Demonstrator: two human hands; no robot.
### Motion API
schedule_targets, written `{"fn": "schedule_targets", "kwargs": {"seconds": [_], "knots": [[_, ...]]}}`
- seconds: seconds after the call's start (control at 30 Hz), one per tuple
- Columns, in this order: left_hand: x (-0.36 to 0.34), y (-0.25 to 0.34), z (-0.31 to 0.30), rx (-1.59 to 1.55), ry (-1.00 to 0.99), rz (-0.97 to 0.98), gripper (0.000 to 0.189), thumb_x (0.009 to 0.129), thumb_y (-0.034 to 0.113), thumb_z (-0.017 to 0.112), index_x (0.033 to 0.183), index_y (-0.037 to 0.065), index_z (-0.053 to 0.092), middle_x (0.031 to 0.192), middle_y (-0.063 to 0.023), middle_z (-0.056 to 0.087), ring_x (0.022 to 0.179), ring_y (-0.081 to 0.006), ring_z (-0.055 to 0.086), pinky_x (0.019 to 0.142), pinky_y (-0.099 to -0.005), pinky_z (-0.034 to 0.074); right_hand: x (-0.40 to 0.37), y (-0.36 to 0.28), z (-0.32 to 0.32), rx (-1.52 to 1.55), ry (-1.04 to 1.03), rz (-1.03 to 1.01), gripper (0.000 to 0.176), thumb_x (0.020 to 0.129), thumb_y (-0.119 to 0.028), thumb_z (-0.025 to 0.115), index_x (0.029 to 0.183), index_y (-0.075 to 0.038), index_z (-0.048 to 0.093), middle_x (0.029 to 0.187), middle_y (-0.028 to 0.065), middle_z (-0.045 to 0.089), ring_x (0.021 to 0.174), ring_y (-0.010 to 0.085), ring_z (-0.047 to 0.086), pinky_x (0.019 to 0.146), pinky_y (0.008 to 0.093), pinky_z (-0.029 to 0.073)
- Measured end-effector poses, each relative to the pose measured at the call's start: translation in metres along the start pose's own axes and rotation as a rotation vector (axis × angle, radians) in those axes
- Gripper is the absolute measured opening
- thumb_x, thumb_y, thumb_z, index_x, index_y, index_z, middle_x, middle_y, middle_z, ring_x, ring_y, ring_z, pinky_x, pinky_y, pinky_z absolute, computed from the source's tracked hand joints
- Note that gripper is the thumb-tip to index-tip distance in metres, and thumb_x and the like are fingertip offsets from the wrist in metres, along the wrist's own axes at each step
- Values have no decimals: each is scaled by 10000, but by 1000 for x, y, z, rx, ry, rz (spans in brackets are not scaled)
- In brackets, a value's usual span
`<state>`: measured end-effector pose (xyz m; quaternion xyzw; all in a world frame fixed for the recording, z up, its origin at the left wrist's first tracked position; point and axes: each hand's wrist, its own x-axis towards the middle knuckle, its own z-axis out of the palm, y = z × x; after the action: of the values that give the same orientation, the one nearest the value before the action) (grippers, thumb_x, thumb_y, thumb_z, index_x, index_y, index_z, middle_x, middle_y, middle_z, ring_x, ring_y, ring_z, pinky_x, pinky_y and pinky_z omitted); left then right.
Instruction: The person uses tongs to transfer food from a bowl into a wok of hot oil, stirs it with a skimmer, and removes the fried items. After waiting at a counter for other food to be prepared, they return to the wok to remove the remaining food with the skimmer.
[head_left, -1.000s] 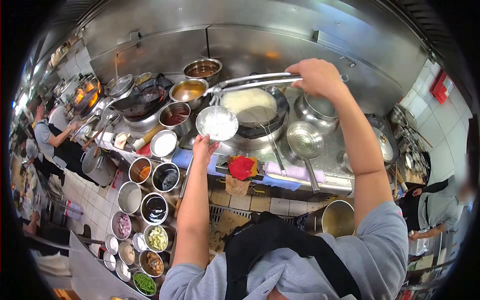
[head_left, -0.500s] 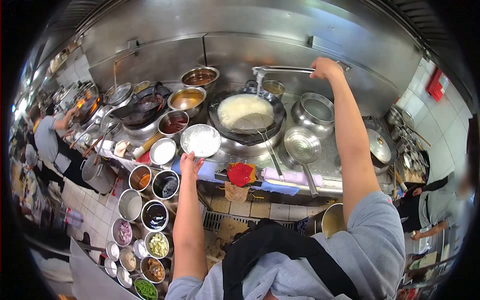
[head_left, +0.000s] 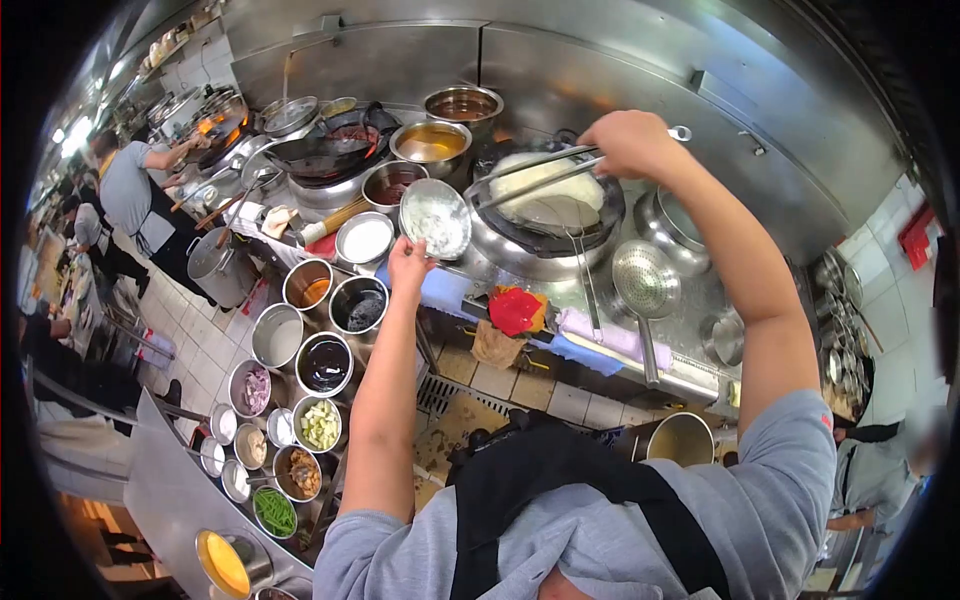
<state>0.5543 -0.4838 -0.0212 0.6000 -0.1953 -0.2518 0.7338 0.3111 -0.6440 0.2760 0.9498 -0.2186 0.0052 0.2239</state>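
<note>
My right hand (head_left: 635, 150) grips the metal tongs (head_left: 535, 169) near their hinged end. Their tips are spread apart, with nothing seen between them, close to the right rim of a metal bowl (head_left: 432, 187). My left hand (head_left: 408, 264) holds that bowl by its near edge, tilted; white wet batter coats its inside. Under the tongs stands a black wok (head_left: 613, 203) with pale foam (head_left: 540, 190) over its oil. A wire skimmer (head_left: 565, 213) lies in the wok, its long handle sticking out toward me.
A perforated ladle (head_left: 646, 280) rests right of the wok. Bowls of yellow liquid (head_left: 432, 143) and dark red sauce (head_left: 385, 185) stand at left. Several ingredient tins, one with green beans (head_left: 274, 512), line my left. A red cloth (head_left: 515, 311) hangs at the counter edge. Another person (head_left: 130, 190) works far left.
The tongs have moved left from above the wok to the bowl, and the white batter-coated piece in their tips is gone. The bowl is now tilted. The view has turned.
</note>
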Motion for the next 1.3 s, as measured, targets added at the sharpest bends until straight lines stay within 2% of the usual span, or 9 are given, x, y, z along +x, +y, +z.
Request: {"fn": "schedule_targets", "kwargs": {"seconds": [0.2,0.27,0.4,0.53,0.6,0.93,1.1,1.13,1.3], "knots": [[2,-2,27,-64,27,73,231,854,120,539,715,55,367,700,-65,529,574,-140,577,474,-243,488,14,-31,31,-39,-70,-85,245,655,-247,690,864,-126,650,865,109,641,815,283,625,665,391,504],[2,-4,24,-137,38,-9,216,860,126,535,729,56,379,734,-67,532,583,-148,583,478,-240,489,14,-25,34,-24,-27,20,218,664,-242,682,851,-134,653,863,107,641,800,282,626,648,391,503],[-3,-3,22,-322,44,-121,162,870,124,512,773,69,395,777,-74,547,624,-194,607,505,-256,495,-18,-4,6,156,57,144,334,718,-244,651,1045,-189,614,909,74,637,873,264,599,729,379,480],[6,-9,27,-376,3,-156,138,871,119,503,797,80,393,800,-80,552,647,-222,611,520,-268,504,-33,15,-8,265,67,270,330,721,-255,646,1046,-205,614,918,60,636,880,256,593,743,378,476],[9,-11,30,-409,-9,-215,94,863,117,507,867,91,416,882,-94,545,712,-260,600,584,-300,523,-38,28,-11,276,93,316,316,731,-268,630,1043,-216,612,921,53,635,879,251,589,748,374,474],[34,-3,65,-467,-30,-289,115,861,106,501,894,81,394,929,-84,484,724,-277,595,556,-308,519,-38,60,-24,341,316,403,326,744,-308,620,1057,-218,606,849,60,643,802,244,596,698,366,463],[35,0,71,-475,-63,-290,101,867,103,481,887,85,383,887,-91,503,718,-264,591,554,-302,519,-23,44,-13,279,171,303,337,736,-317,631,1061,-232,606,939,65,634,869,246,593,762,374,468],[36,-2,70,-481,-64,-296,94,869,102,477,886,85,387,876,-94,516,712,-258,592,553,-299,518,-22,34,-17,261,28,336,347,730,-297,642,1067,-225,603,985,66,623,919,249,585,793,375,466],[28,-6,68,-394,-47,-262,101,863,105,492,832,84,399,838,-89,539,670,-241,599,538,-289,513,-8,19,8,154,-66,239,353,696,-273,672,1027,-160,623,958,80,632,931,253,592,778,367,477]]}}
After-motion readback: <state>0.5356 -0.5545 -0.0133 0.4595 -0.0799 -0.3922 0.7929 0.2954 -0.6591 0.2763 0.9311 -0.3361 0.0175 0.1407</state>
